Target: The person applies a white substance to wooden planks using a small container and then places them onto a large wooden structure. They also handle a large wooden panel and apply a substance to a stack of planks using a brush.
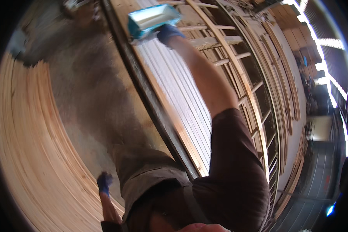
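Stretched far ahead, my right hand [169, 34], in a blue glove, is closed on the near edge of a blue trough-shaped tool [154, 19] with a white inside. The tool is slightly blurred and sits over the far part of a row of long narrow boards [174, 85] with white faces. Plain pale wood edges this row on its left. My left hand [104, 182], also blue-gloved, hangs low on the left near a stack of long bare boards [34, 147]. Its fingers are dark and smeared, and nothing in them can be made out.
A dark metal rail [143, 92] runs along the bench between me and the white boards. Beyond them lies a wooden rack [228, 50] with round rungs. More long planks [282, 73] and brown cartons [297, 36] stand to the right. Bare concrete floor [85, 81] shows at left.
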Motion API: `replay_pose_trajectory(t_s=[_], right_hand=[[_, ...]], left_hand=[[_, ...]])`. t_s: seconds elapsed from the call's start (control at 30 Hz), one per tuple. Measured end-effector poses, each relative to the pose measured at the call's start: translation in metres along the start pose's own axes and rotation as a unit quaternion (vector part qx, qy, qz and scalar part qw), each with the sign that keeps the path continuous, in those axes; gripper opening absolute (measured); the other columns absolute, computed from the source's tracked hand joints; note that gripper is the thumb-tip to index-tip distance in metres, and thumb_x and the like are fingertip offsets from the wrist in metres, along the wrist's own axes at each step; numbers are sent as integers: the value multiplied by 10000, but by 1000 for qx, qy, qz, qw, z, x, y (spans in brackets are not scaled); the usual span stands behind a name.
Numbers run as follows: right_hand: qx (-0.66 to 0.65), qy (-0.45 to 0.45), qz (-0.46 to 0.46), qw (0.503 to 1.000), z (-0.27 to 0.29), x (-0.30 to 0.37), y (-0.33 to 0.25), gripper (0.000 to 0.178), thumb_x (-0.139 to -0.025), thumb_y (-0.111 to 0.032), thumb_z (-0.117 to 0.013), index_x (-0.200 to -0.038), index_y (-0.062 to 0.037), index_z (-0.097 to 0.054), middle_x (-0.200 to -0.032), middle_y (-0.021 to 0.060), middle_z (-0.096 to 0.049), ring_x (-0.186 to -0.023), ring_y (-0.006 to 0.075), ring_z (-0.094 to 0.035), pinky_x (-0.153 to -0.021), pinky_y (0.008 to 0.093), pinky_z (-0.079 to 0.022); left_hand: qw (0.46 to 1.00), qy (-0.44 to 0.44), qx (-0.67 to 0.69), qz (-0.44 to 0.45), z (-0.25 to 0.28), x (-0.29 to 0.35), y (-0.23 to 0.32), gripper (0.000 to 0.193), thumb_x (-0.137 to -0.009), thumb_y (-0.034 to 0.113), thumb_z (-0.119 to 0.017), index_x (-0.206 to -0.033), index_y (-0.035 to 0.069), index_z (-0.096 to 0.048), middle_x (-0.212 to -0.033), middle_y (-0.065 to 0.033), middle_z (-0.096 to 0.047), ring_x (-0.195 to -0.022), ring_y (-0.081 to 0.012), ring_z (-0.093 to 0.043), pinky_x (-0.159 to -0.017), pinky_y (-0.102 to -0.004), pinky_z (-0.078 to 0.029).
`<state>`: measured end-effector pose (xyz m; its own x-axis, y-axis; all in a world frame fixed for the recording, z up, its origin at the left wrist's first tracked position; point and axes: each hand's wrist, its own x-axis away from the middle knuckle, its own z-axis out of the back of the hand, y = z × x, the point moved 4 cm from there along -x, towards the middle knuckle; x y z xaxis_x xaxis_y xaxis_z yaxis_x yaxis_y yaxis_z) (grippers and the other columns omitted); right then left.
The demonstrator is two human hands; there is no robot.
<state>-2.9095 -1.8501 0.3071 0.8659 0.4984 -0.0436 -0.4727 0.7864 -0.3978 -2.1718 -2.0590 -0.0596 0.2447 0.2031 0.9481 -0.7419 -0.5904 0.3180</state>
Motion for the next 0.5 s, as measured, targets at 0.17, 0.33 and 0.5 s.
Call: replay_pose_trajectory(t_s=[0.17,0.33,0.5], right_hand=[[-41,83,22,995,-68,-127,-45,254,-855,-229,-592,-1029,-85,-709,-1030,185,-683,-956,335,-654,-848,412,-505],[-26,49,-80,995,-81,-128,-51,291,-691,-181,-735,-974,-111,-721,-992,179,-695,-938,325,-679,-782,405,-546],[-84,63,-111,988,-28,65,-61,233,-747,-163,-654,-965,-98,-699,-863,192,-689,-803,364,-681,-681,448,-542]], left_hand=[[962,23,-270,-46,65,-71,14,407,-906,482,-543,-860,89,-641,-836,-81,-600,-833,-221,-561,-737,-380,-457],[994,-60,-88,18,59,-105,222,347,-931,444,-508,-982,114,-604,-986,-106,-617,-846,-249,-551,-685,-339,-435],[889,-380,-249,-68,-20,-112,420,253,-960,299,-408,-1132,169,-538,-1154,-97,-596,-997,-275,-547,-770,-371,-450]])
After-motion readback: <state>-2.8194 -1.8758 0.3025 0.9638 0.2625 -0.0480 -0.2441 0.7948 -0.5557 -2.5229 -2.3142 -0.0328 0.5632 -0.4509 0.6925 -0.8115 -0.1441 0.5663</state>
